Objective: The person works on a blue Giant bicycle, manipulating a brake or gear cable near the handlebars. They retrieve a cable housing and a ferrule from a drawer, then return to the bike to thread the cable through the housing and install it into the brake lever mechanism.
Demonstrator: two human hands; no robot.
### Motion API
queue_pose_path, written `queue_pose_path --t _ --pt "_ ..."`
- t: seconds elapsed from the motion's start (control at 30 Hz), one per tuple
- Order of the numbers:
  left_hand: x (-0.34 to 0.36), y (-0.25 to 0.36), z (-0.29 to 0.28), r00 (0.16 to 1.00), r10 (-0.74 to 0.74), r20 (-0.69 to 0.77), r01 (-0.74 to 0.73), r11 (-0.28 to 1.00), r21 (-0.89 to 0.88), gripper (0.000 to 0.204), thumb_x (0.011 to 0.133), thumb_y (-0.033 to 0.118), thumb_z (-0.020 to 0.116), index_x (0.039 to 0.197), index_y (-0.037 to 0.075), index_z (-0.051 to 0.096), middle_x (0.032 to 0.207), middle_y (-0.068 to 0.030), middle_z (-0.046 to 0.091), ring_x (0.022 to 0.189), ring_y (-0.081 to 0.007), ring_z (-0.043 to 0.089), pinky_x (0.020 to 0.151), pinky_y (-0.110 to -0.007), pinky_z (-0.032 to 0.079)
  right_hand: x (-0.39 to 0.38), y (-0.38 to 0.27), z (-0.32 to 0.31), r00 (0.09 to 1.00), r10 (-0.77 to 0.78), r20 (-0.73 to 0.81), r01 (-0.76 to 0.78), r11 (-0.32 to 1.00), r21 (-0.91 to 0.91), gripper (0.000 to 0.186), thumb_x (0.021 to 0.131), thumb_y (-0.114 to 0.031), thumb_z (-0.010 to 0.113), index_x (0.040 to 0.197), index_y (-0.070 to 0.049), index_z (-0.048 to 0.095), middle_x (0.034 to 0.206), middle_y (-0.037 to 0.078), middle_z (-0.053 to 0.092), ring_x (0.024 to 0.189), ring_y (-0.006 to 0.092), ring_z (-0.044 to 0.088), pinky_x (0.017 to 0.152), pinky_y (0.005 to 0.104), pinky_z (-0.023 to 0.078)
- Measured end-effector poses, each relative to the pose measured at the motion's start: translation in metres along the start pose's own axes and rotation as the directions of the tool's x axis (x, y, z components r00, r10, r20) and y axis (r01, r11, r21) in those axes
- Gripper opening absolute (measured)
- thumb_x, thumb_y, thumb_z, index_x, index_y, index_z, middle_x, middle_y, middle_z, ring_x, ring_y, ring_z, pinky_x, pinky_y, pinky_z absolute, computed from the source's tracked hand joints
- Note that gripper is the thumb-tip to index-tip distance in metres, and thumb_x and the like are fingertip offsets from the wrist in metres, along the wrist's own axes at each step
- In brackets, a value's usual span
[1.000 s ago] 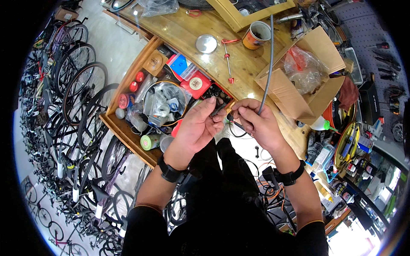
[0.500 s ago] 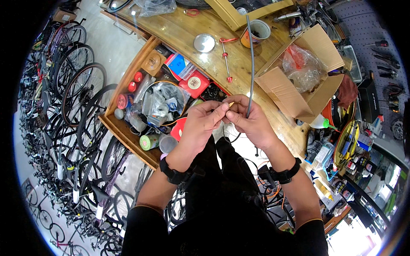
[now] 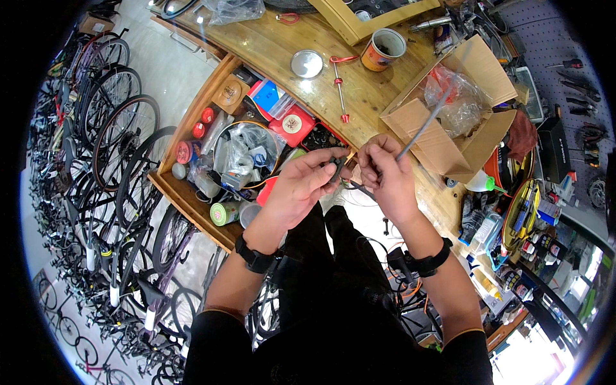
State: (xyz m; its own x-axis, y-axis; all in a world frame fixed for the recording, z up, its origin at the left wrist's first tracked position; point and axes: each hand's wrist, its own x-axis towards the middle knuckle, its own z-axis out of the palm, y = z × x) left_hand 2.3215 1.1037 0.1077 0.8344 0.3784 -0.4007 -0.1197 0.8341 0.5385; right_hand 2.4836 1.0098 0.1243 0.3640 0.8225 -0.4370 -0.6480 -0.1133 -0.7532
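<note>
My left hand (image 3: 305,186) is closed on a small black part (image 3: 335,168) near the front edge of the open wooden drawer (image 3: 196,192). Just to its right, my right hand (image 3: 382,173) has its fingers curled on a long grey cable housing (image 3: 425,125), which rises up and right over the cardboard box (image 3: 404,125). A dark length of cable (image 3: 363,191) hangs between and below my hands. The fine detail where my fingertips grip is too small to make out.
The wooden bench (image 3: 289,38) holds a tin (image 3: 378,58), round metal lid (image 3: 307,63), red-ended skewer (image 3: 340,96) and yellow board (image 3: 343,22). The drawer is crowded with containers and bags. Bicycles (image 3: 128,135) line the left; tools (image 3: 571,90) hang on pegboard at right.
Half a second ago my hands met; now they are apart, the right one shifted right. The grey housing has swung from upright to leaning right, its upper part blurred.
</note>
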Motion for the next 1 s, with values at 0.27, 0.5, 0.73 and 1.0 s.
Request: queue_pose_path --t 0.27,0.5,0.73,1.0 --pt "0.004 -0.001 -0.014 0.997 -0.069 -0.017 0.065 0.977 -0.202 0.052 0.099 0.033 0.047 0.137 -0.003 0.044 0.117 -0.0143 0.061 0.101 -0.0194 0.059 0.095 -0.034 0.044 0.002 -0.003 -0.009 0.998 0.055 0.008 -0.055 0.998 0.002 0.019 0.097 -0.021 0.045 0.085 -0.007 0.048 0.073 0.006 0.053 0.052 0.0068 0.034 0.047 0.0226 0.027" --pt "0.019 -0.012 -0.035 0.991 -0.102 -0.088 0.077 0.966 -0.245 0.050 0.099 0.036 0.046 0.133 -0.001 0.047 0.118 -0.0143 0.061 0.108 -0.0222 0.059 0.098 -0.036 0.044 -0.001 0.000 -0.013 0.998 0.058 -0.019 -0.057 0.998 0.030 0.019 0.097 -0.021 0.045 0.085 -0.006 0.048 0.073 0.006 0.054 0.051 0.0070 0.034 0.047 0.0224 0.027" --pt "0.055 -0.059 -0.090 0.923 -0.086 -0.376 0.077 0.996 -0.038 0.037 0.096 0.021 0.052 0.125 -0.002 0.052 0.110 -0.0115 0.063 0.100 -0.0237 0.064 0.090 -0.036 0.050 -0.003 0.000 -0.016 0.998 0.045 -0.054 -0.047 0.998 -0.052 0.026 0.101 -0.024 0.046 0.084 -0.005 0.050 0.071 0.005 0.054 0.051 0.0068 0.036 0.047 0.0222 0.030" --pt "0.092 -0.062 -0.101 0.946 0.212 -0.244 0.203 0.195 0.959 0.028 0.084 0.009 0.058 0.110 -0.002 0.062 0.099 -0.0147 0.066 0.091 -0.0268 0.066 0.079 -0.036 0.053 -0.013 -0.010 -0.026 0.996 0.082 -0.025 -0.084 0.990 -0.111 0.019 0.100 -0.013 0.050 0.105 0.002 0.060 0.077 0.003 0.055 0.053 0.0039 0.036 0.047 0.0199 0.028"
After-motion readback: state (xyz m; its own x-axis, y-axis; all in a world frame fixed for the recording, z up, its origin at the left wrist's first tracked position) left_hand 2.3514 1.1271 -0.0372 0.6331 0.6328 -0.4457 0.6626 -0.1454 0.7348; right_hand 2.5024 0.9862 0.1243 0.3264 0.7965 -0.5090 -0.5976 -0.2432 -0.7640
